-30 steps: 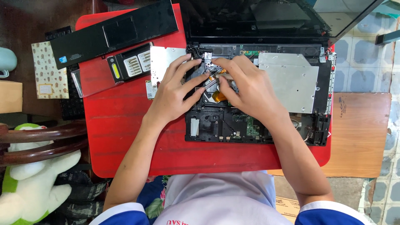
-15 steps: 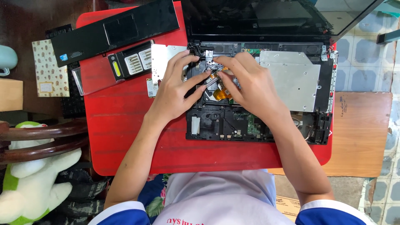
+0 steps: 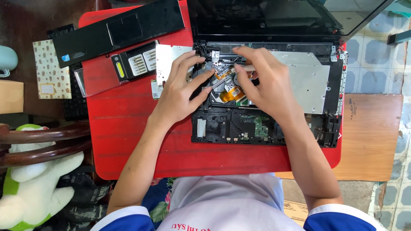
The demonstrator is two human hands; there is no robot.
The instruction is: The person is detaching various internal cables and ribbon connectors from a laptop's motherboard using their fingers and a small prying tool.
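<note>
Head view shows our left hand (image 3: 182, 92) bracing the opened laptop (image 3: 265, 124) at centre frame while our right hand (image 3: 267, 81) pinches a small tool (image 3: 245, 67) over its orange ribbon cable (image 3: 233, 93).

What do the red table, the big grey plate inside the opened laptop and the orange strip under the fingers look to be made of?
Red table: probably moulded plastic, with an even colour and soft sheen. Grey plate: looks like thin sheet metal, matte silver with stamped edges. Orange strip: seems a flexible film cable, glossy and curved.
</note>
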